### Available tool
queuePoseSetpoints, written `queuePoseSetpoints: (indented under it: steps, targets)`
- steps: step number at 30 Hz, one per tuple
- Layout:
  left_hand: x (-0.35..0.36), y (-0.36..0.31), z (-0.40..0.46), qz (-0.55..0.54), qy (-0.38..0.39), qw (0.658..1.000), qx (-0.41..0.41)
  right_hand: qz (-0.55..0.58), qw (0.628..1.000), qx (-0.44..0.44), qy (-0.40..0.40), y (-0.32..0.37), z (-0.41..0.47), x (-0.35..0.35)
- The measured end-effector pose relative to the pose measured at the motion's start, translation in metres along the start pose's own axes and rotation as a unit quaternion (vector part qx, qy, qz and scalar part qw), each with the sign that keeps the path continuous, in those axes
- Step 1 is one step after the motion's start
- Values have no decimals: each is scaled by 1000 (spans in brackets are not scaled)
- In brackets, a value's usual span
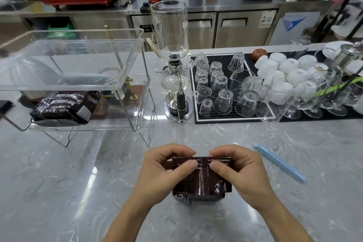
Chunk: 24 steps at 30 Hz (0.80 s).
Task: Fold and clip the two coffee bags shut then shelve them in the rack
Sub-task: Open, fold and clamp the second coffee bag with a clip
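A dark brown coffee bag (202,182) stands upright on the marble counter in front of me. My left hand (167,167) and my right hand (235,167) both pinch its folded top edge, thumbs on the near side, fingers curled over the far side. A light blue bag clip (280,162) lies on the counter to the right, apart from the hands. A second dark coffee bag (66,106) lies on its side on the lower level of the clear acrylic rack (125,76) at the left. I cannot see a clip on it.
A glass siphon coffee maker (172,61) stands beside the rack. A black mat (231,118) with several upturned glasses lies behind right, with white cups (282,68) and stemmed glasses (306,100) further right. Steel counters and coffee machines line the back.
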State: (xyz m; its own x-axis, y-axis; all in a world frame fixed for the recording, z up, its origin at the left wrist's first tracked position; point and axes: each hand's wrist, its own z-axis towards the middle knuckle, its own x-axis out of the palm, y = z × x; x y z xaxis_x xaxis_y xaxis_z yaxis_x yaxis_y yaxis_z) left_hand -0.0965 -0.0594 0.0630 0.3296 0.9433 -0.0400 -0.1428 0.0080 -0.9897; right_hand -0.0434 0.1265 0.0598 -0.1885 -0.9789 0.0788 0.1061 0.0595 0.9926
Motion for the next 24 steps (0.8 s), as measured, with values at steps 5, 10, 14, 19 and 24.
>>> queuePoseSetpoints:
  steps: [5, 10, 14, 19, 24]
  targets:
    - [10, 2, -2, 2, 5, 1000, 14, -4, 1000, 23, 8, -2, -3, 10]
    - [19, 7, -5, -4, -39, 999, 28, -10, 1000, 2, -20, -10, -3, 15]
    - [24, 10, -8, -12, -84, 995, 45, 2, 999, -27, -45, -14, -5, 19]
    - [32, 18, -14, 30, -131, 988, 76, -7, 995, -36, -94, -22, -13, 25]
    - [33, 29, -20, 93, -172, 975, 107, -90, 982, -74, -146, -31, -21, 35]
